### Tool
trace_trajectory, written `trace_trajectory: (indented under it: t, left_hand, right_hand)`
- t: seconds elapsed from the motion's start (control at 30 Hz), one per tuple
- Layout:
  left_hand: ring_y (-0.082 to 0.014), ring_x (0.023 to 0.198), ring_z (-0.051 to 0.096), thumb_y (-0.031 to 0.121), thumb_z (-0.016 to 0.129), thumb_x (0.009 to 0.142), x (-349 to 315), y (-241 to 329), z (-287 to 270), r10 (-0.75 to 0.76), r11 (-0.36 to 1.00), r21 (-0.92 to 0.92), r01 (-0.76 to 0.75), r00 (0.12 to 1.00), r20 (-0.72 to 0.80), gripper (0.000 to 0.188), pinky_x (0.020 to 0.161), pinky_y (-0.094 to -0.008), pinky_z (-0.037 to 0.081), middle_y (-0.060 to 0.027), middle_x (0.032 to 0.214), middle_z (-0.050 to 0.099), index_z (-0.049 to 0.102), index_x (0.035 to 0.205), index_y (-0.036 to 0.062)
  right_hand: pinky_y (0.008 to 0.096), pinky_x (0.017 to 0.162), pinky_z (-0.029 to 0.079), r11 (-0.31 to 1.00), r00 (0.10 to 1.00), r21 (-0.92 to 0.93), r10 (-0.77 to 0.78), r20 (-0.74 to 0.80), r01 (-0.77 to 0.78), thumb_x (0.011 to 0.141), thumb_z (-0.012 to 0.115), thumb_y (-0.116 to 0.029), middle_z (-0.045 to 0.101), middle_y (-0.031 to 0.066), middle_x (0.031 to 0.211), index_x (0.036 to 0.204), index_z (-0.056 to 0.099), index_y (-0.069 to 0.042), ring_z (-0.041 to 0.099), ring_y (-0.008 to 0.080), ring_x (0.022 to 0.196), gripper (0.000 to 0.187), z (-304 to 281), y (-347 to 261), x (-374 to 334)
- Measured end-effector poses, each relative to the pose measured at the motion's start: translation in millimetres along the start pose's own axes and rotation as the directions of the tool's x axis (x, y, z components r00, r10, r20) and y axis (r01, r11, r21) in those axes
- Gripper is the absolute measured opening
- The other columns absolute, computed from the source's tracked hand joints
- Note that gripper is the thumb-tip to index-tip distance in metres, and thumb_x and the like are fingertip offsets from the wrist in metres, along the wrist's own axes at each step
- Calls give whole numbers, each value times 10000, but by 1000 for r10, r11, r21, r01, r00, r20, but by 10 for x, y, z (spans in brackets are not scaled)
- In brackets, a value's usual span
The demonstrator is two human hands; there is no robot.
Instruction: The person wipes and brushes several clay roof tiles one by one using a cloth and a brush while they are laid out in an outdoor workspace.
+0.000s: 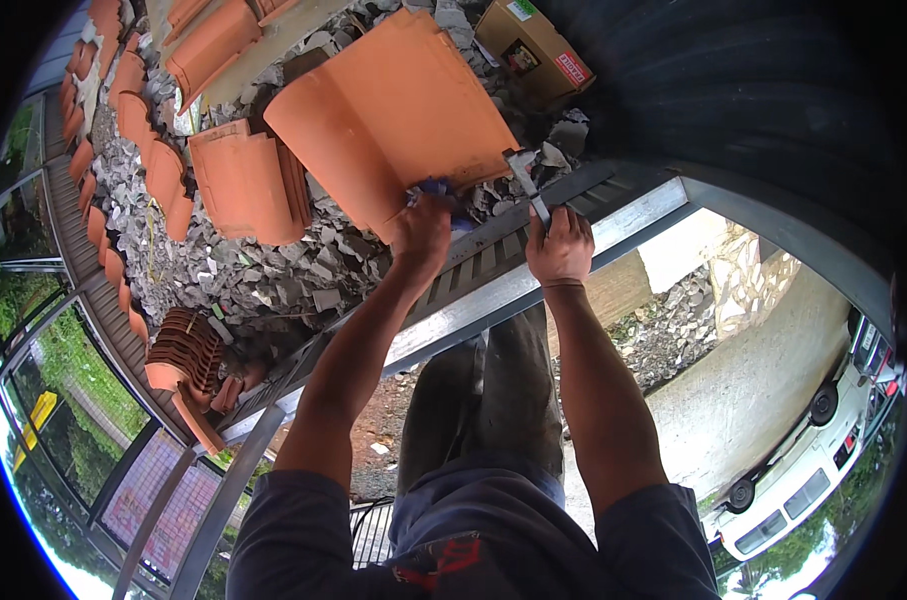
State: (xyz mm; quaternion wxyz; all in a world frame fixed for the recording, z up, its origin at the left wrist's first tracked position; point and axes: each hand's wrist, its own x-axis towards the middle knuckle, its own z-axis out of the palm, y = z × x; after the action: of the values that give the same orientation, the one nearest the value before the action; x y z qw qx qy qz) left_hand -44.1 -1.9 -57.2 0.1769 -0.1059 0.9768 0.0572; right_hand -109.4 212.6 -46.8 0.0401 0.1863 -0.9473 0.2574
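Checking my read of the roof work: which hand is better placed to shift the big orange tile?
Left. The left hand already grips the large orange tile at its lower edge; the right hand is occupied holding a metal tool.

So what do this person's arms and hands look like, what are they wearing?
Both forearms are bare. The left hand and right hand show no gloves. Short dark blue-grey sleeves cover the upper arms. No watch or wristband is visible.

Head camera looks steeply down, close over the roof edge [533,285].
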Motion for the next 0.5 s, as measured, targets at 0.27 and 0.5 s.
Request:
trace_trajectory:
  t: [0.27,0.5]
  left_hand:
    - [-413,1055,708,168,673,867,303,-403,-968,-172,939,-287,190,981,89,286,885,-511,577,-217,1079,737,724,1136,86]
    - [-399,1180,632,19,625,817,-135,-181,35,236,952,-120,-283,922,-308,286,964,-507,547,-216,1149,685,712,1086,65]
  right_hand:
    - [479,727,517,1000,1000,-4,3,-11,-3,830,731,-174,633,130,840,932,549,-71,643,373,774,233,-20,83,15]
    - [478,721,520,1000,1000,0,0,-7,0,822,735,-173,633,143,838,917,548,-67,641,378,765,235,12,-10,26]
